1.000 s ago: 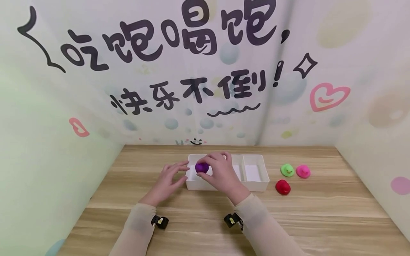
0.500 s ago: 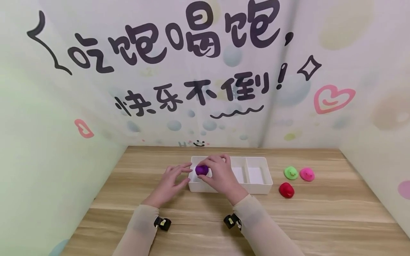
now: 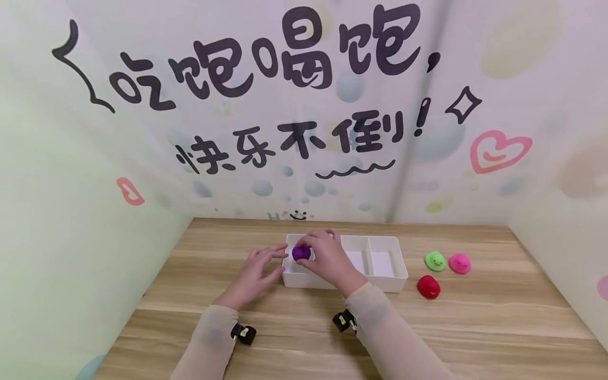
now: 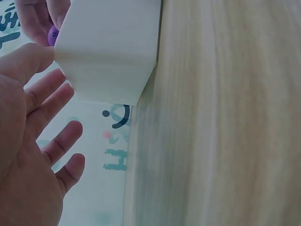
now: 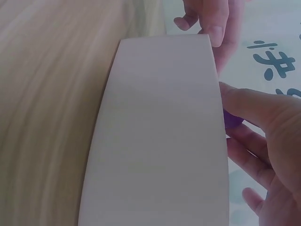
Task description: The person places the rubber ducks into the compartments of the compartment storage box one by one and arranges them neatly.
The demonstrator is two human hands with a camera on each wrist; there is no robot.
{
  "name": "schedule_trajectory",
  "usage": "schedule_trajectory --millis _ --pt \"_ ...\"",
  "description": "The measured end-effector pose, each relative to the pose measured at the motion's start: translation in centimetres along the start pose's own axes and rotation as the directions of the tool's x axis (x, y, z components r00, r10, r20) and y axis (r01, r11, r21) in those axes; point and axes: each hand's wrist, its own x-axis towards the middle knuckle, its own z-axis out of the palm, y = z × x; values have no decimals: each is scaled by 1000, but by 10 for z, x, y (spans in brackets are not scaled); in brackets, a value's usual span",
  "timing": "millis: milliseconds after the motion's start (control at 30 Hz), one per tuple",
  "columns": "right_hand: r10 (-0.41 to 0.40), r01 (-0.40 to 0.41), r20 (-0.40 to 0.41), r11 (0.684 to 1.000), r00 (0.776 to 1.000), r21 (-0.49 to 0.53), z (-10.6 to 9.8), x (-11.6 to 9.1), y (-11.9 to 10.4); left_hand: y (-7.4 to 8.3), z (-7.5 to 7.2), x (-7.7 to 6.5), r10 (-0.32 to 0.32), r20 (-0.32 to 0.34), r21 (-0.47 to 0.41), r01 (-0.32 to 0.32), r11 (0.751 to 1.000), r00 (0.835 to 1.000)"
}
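The left hand (image 3: 254, 273), fingers loosely extended and grasping nothing, touched the left end of the white box (image 3: 368, 283). The purple toy (image 3: 299, 253) showed above the rim at the leftmost compartment, pinched between the right hand's (image 3: 329, 258) thumb and fingers. Rightward lay a red toy (image 3: 429, 286), nearer, then a green toy (image 3: 435, 261) and a pink toy (image 3: 459, 263), farther.

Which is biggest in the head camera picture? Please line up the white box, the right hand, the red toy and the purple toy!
1. White box, the largest.
2. Right hand.
3. Red toy and purple toy: both look much smaller, but their order is unsure, since the hand hides part of the purple one.
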Motion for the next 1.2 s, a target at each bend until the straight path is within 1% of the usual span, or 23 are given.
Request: schedule_trajectory --millis 167,367,500,700,833,933,1100,1200 --pt "16 -15 44 1000 999 -27 3 3 1 -2 1 -1 -12 -2 8 12 1000 1000" --pt "17 -7 87 994 996 -108 5 7 1 -1 2 -1 4 -15 5 -4 1000 1000" --pt "14 0 101 990 995 -138 6 8 1 0 1 -1 10 -15 10 -10 1000 1000" --pt "12 6 145 992 989 -128 6 12 -1 0 1 -1 27 -19 2 -27 1000 999" --pt "29 -13 158 995 987 -100 8 14 0 -1 1 0 31 -15 8 -31 999 999" --pt "48 -32 167 995 985 -98 9 14 0 -2 2 0 29 -12 11 -29 1000 1000" --pt "68 -48 176 992 982 -119 12 14 -1 -3 3 0 20 -13 4 -20 1000 1000" --pt "90 -69 180 990 979 -123 12 15 -2 -2 3 0 27 -21 2 -27 1000 999"
